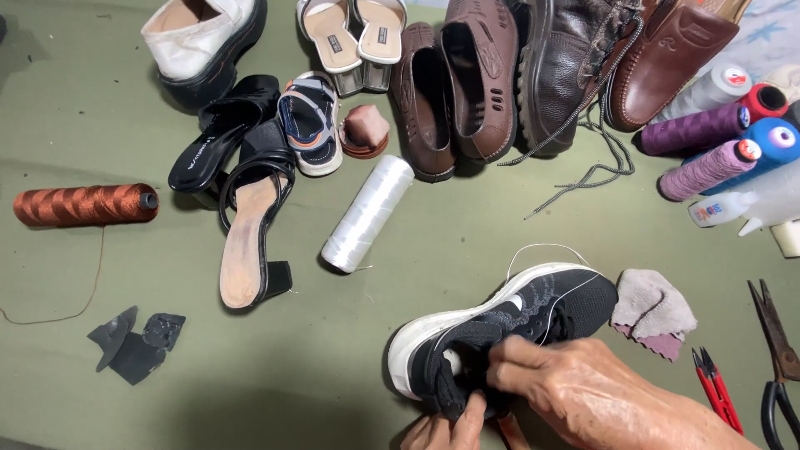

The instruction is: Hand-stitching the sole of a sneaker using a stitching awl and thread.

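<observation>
A black knit sneaker with a white sole (508, 321) lies low and right of centre on the green cloth (350, 350), its long axis running from the heel at lower left up to the toe at right. Both hands pinch its heel collar: the right hand (583, 387) curls its fingers over the top, while the left hand (450, 429), mostly cut off by the bottom edge, presses up from below. Counted around it: one white thread spool (367, 214) at centre, one copper spool (83, 205) at left, one pink-grey rag (654, 310).
</observation>
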